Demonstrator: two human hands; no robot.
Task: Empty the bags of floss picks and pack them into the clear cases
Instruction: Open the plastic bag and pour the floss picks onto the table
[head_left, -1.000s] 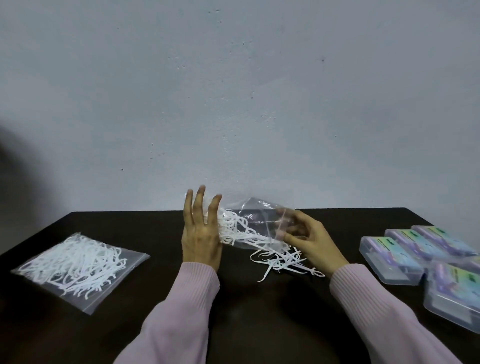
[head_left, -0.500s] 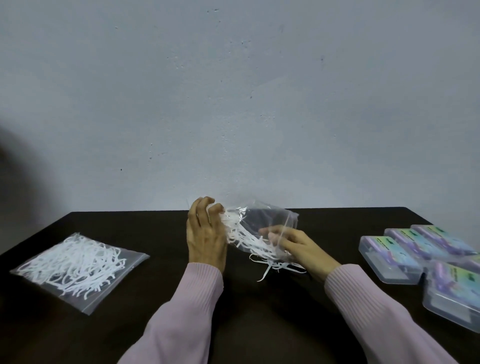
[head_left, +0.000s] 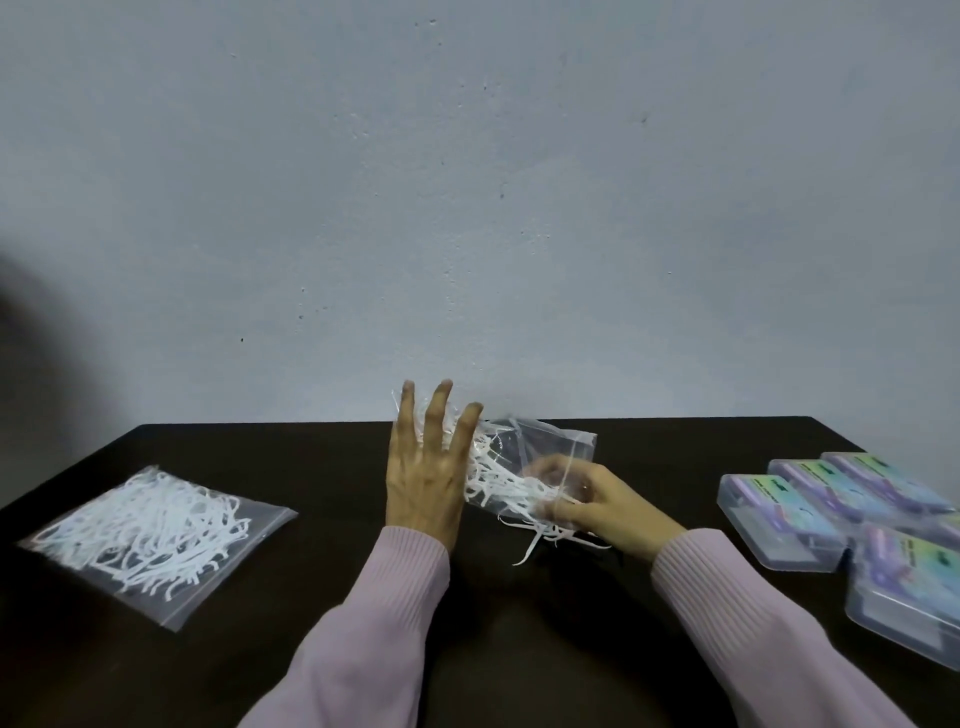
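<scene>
A clear plastic bag with white floss picks spilling from it lies at the middle of the dark table. My left hand stands upright beside the bag's left end, fingers straight and spread, against the picks. My right hand grips the bag and picks from the right, fingers curled round the plastic. A few loose picks lie on the table under the bag. A second, full bag of floss picks lies flat at the left.
Several clear cases with purple and green labels lie grouped at the table's right edge. A plain grey wall rises behind the table. Pink sleeves cover both forearms.
My left hand's fingers, curled half a second ago, have straightened and spread again. My right hand stays on the bag, which has shifted slightly; more picks hang out below.
</scene>
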